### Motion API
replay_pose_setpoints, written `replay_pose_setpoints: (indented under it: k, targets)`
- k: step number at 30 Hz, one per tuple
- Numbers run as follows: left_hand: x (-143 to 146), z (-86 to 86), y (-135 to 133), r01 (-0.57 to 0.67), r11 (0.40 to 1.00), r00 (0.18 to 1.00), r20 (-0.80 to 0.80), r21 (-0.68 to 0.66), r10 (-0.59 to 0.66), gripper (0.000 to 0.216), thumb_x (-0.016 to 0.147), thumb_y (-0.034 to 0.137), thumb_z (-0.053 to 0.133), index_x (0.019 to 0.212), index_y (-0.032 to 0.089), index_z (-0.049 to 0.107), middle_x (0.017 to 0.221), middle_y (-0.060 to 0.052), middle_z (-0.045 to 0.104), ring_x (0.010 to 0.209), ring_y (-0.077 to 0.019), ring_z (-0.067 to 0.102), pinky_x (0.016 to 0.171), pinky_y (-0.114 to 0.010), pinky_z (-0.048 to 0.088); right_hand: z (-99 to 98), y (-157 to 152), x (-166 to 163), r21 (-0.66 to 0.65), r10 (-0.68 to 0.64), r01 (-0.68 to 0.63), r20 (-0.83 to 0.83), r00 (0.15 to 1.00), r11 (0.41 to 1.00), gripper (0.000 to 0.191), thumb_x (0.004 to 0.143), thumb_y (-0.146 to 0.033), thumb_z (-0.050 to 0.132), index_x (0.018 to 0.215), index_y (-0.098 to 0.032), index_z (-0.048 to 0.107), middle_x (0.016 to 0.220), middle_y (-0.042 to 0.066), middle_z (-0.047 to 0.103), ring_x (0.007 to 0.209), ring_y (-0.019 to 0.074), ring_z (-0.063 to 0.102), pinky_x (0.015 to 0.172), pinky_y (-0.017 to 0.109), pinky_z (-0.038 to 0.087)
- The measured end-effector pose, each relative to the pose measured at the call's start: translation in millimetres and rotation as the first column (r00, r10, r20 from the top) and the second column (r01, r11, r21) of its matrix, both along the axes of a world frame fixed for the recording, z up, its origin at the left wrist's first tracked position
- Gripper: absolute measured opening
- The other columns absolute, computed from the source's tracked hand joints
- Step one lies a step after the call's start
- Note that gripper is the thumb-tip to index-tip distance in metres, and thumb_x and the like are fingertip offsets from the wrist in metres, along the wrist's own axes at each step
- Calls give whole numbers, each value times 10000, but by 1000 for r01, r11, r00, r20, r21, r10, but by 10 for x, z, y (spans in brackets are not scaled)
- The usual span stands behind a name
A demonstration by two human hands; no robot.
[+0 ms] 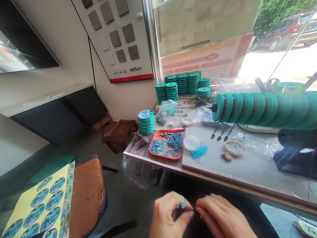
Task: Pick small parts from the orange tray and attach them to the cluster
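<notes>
My left hand (169,215) is closed in front of the table, thumb and forefinger pinched together. A small bluish, shiny cluster (182,205) shows inside its curled fingers, too blurred to name. Just beside it, my right hand (223,216) is also closed in a pinch, its fingertips almost meeting the left ones. Whatever the right fingers hold is too small to make out. Beyond the hands, an orange tray (165,157) carries blue spring-like pieces and small metal parts. To its right lies a pile of thin light-blue sticks (198,151) beside a white round lid (191,143).
A row of green spools (262,109) on a rod reaches in from the right. Stacked green spools (182,84) stand by the window. A shallow dish (235,148) holds grey pellets. On the left is a brown chair (86,195) with a yellow sticker sheet (39,201).
</notes>
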State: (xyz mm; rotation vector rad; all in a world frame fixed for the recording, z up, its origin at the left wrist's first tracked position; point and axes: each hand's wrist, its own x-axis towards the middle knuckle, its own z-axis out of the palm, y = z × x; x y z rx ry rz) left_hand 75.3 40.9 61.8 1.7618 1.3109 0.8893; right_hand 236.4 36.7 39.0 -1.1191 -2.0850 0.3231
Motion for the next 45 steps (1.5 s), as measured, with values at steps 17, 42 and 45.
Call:
replay_pose_setpoints:
  k: [17, 42, 45]
  targets:
    - [194, -243, 100, 303, 726, 670, 680, -617, 298, 264, 740, 374, 636, 880, 151, 647, 697, -11, 632, 339, 8, 181, 334, -174, 86, 156, 65, 183, -104, -11, -4, -150, 989, 995, 162, 932, -212, 348, 989, -263, 491, 845, -19, 646, 740, 91, 640, 633, 160, 505]
    - [169, -101, -43, -102, 912, 788, 527, -397, 317, 329, 625, 457, 745, 740, 156, 678, 654, -25, 644, 594, -109, 539, 568, -206, 400, 5, -3, 114, 17, 6, -3, -195, 981, 1000, 79, 905, -241, 456, 919, -230, 534, 699, -19, 569, 594, 93, 552, 531, 200, 450]
    - [217, -113, -24, -170, 917, 788, 509, -361, 347, 294, 630, 442, 737, 603, 167, 635, 569, -5, 585, 615, -151, 539, 647, -267, 429, 44, 22, 148, 66, 33, -23, -154, 987, 998, 74, 906, -223, 450, 909, -224, 524, 663, -26, 560, 558, 85, 545, 507, 187, 449]
